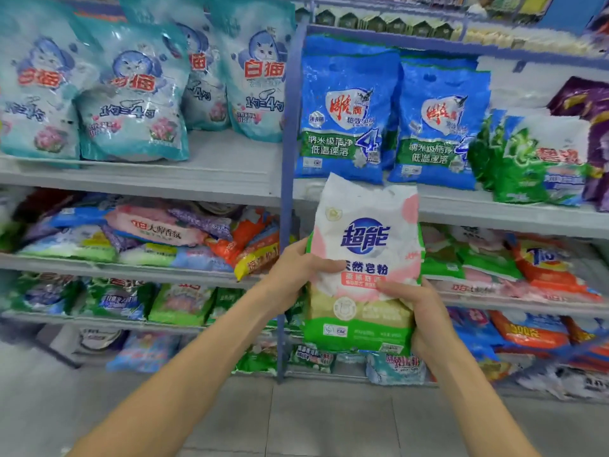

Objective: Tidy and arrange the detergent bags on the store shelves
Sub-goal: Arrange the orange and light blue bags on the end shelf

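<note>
White and pink detergent bag (364, 258), upright at centre frame: left hand (296, 275) and right hand (418, 311) both grasping it, before the shelves (197, 179)

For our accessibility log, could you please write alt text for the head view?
A person's left hand and right hand hold a white, pink and green detergent bag upright in front of store shelves. Blue bags stand on the shelf behind it, teal bags stand to the left, and lower shelves hold jumbled mixed bags.
</note>
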Action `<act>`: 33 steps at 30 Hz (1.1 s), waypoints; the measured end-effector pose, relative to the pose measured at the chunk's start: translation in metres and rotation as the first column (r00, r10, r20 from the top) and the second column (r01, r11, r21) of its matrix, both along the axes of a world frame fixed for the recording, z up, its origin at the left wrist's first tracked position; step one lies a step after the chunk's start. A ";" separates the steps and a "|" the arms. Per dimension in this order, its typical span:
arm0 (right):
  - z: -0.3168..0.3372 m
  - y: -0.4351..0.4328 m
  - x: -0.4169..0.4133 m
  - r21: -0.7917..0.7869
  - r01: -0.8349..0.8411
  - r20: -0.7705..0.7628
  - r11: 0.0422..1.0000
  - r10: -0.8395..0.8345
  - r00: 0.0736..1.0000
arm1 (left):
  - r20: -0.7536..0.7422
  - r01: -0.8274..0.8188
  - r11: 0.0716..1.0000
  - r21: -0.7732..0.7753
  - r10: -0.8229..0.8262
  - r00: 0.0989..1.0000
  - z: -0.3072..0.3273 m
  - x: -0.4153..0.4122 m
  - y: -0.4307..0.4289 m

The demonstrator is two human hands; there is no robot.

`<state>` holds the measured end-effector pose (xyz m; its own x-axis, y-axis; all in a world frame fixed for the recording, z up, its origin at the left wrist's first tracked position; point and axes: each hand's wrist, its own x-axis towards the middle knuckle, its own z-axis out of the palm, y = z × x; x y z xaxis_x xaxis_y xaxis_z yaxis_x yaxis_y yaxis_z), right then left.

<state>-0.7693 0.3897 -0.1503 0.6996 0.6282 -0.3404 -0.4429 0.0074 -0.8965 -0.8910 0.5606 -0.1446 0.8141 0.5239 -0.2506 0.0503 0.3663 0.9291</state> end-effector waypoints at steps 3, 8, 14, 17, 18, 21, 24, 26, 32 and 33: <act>-0.014 -0.006 0.027 -0.052 -0.081 -0.014 0.995 0.080 0.997 | -0.024 -0.044 0.999 -0.014 0.044 0.999 -0.024 0.016 -0.013; -0.040 0.006 0.051 -0.131 -0.174 -0.013 0.976 0.174 0.985 | -0.072 -0.137 0.990 -0.042 0.133 0.988 -0.064 0.029 -0.018; -0.080 0.042 0.067 -0.170 -0.187 0.025 0.968 0.194 0.981 | -0.123 -0.225 0.974 -0.008 0.222 0.967 -0.112 0.046 0.019; -0.105 0.064 0.070 -0.144 -0.207 0.017 0.968 0.212 0.977 | -0.122 -0.286 0.957 0.045 0.289 0.950 -0.130 0.056 0.039; -0.111 0.069 0.071 -0.150 -0.200 0.024 0.968 0.205 0.978 | -0.120 -0.309 0.949 0.064 0.315 0.941 -0.135 0.059 0.044; -0.115 0.084 0.077 -0.143 -0.185 0.101 0.972 0.200 0.975 | -0.099 -0.316 0.930 0.185 0.338 0.936 -0.142 0.069 0.054; -0.112 0.101 0.092 -0.119 -0.129 0.138 0.984 0.145 0.980 | -0.054 -0.319 0.900 0.297 0.349 0.935 -0.139 0.080 0.060; -0.112 0.116 0.106 -0.108 -0.115 0.164 0.987 0.132 0.978 | -0.048 -0.289 0.883 0.370 0.329 0.943 -0.138 0.086 0.065; -0.124 0.187 0.140 -0.256 -0.072 0.327 0.964 0.156 0.932 | -0.170 -0.209 0.773 0.599 0.377 0.911 -0.157 0.104 0.080; -0.128 0.195 0.141 -0.338 -0.033 0.426 0.941 0.184 0.886 | -0.200 -0.173 0.742 0.647 0.385 0.901 -0.161 0.107 0.080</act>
<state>-0.6278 0.5845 -0.2787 0.7567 0.6224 -0.2001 0.0221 -0.3303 -0.9436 -0.7842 0.6407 -0.3058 0.5433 0.8395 -0.0081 0.3511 -0.2185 0.9105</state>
